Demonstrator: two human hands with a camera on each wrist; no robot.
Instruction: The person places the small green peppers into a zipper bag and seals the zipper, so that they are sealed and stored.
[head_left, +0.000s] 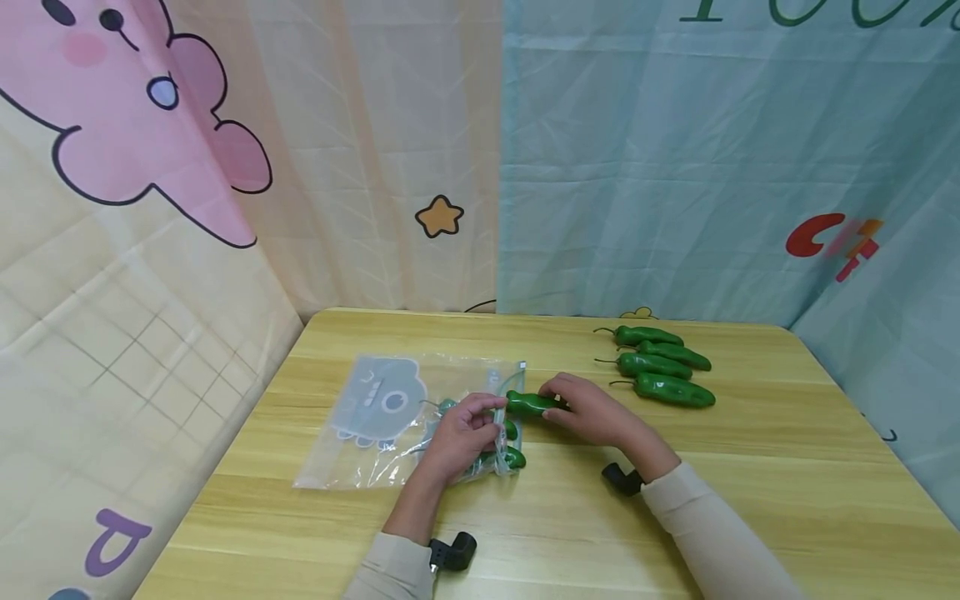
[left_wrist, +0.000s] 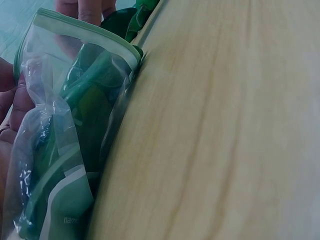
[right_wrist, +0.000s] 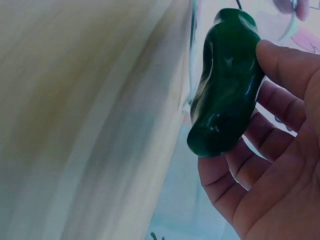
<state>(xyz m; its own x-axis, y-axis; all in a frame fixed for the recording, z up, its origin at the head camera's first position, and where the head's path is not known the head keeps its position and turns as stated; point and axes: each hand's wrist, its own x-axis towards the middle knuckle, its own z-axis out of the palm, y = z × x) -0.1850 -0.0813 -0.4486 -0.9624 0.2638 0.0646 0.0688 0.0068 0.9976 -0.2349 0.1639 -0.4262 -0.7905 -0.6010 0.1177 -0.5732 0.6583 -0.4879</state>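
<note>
In the head view a clear zip bag point(head_left: 330, 462) with a printed pale-blue figure lies on the table, its mouth facing right. My left hand point(head_left: 461, 437) pinches the upper edge of that mouth. Several green peppers point(head_left: 514, 457) are inside, partly hidden by the hand and film; in the left wrist view they show through the plastic below the green zip strip point(left_wrist: 85, 25). My right hand point(head_left: 592, 410) grips another green pepper point(right_wrist: 227, 85) between thumb and fingers, its stem end pointing at the bag's mouth.
Several more green peppers point(head_left: 671, 390) lie in a loose column at the back right of the wooden table point(head_left: 750, 500). Printed curtains point(head_left: 360, 167) stand behind the table and along its sides. A black wrist camera point(head_left: 453, 552) sticks out at the left sleeve.
</note>
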